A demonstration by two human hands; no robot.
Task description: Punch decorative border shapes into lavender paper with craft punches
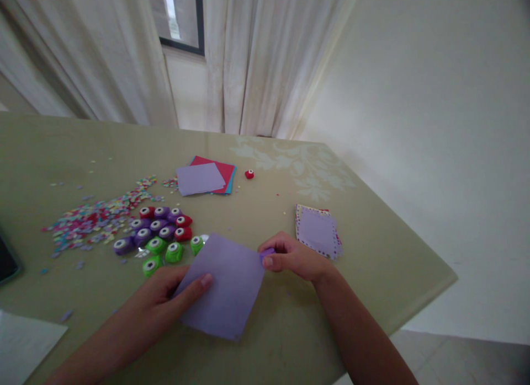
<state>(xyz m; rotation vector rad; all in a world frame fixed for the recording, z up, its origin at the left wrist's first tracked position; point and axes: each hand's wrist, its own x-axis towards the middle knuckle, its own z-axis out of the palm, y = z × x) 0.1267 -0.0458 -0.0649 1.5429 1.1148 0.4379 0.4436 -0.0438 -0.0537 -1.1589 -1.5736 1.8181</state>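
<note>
A sheet of lilac paper (226,288) is held up over the table, tilted, by my left hand (171,297), whose thumb lies on top and fingers go underneath. At the sheet's upper right corner, my right hand (290,258) pinches a small purple craft punch (267,254). Whether the paper's edge sits inside the punch I cannot tell. Just left of the sheet stand several purple craft punches (158,225), a few red ones (183,234) and several green ones (174,252). One red punch (249,174) stands apart farther back.
Sheets of lilac (199,179) and red paper (226,172) lie stacked at the back. A pile of cards with punched edges (318,230) lies at right. Colourful paper cut-outs (99,217) are scattered at left. A phone-like dark object (6,258) and white paper (27,343) are at the left edge.
</note>
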